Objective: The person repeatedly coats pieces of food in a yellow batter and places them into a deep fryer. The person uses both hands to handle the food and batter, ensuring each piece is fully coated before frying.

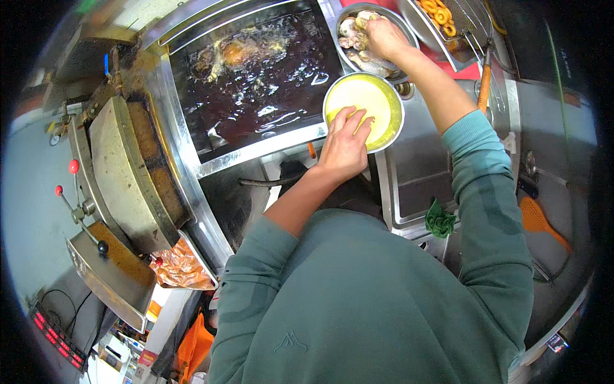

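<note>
A round metal bowl of pale yellow batter stands at the corner between the fryer's rim and the steel counter. Over it is my left hand, fingers apart, with the fingertips at the batter's surface; the thumb is hidden. Farther off, my right hand reaches into a steel bowl and has its fingers on pale, raw-looking chicken pieces. To the left, a deep fryer contains dark oil, where a golden piece of food bubbles near the far side.
A tray of fried rings and a wire basket with a wooden handle lie at far right. Lidded fryer equipment with lever handles stands left. A green cloth lies by the sunken steel basin. An orange slotted turner is at right.
</note>
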A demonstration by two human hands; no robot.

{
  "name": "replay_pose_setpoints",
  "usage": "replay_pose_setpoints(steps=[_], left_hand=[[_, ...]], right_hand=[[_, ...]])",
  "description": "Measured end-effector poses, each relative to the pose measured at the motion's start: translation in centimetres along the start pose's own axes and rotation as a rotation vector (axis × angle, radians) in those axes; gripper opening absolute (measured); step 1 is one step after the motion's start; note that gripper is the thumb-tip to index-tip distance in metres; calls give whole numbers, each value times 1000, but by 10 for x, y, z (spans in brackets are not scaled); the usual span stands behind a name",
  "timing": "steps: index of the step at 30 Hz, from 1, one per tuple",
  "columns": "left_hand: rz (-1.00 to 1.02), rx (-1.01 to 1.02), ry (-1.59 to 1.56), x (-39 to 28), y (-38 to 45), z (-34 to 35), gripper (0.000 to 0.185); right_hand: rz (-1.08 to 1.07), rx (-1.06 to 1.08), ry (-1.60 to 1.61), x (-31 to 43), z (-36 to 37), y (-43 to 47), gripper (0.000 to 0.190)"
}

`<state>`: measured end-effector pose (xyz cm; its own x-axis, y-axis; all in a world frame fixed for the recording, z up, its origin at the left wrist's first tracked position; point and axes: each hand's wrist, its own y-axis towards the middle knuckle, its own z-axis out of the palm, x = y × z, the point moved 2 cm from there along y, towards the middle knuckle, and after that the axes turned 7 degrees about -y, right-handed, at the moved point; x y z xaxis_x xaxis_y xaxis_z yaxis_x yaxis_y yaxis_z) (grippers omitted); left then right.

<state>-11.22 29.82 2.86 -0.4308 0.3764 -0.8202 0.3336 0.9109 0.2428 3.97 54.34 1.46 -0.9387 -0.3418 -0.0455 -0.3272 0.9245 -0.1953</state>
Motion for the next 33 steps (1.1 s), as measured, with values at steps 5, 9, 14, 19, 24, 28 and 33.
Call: replay_pose_setpoints(steps=[5,9,14,19,24,28,33], left_hand=[[-8,-7,-8,2,-1,2,43],[14,-30,-15,1,0,0,43],[40,-38,-28,3,1,-2,43],[56,-95,-164,8,-4,-3,44],[124,-152,-60,14,-8,-6,51],[137,-148,-22,17,-7,-6,55],[153,-148,-58,18,-8,-4,60]], right_hand=[[-41,52,-81,-3,-4,-3,29],[-69,33,-267,-16,-29,-12,29],[106,-387,274,-33,-78,-72,16],[59,-389,424,-25,-98,-156,20],[221,-193,649,17,-42,-193,26],[187,-328,580,49,-1,-194,20],[74,6,249,73,29,-188,18]])
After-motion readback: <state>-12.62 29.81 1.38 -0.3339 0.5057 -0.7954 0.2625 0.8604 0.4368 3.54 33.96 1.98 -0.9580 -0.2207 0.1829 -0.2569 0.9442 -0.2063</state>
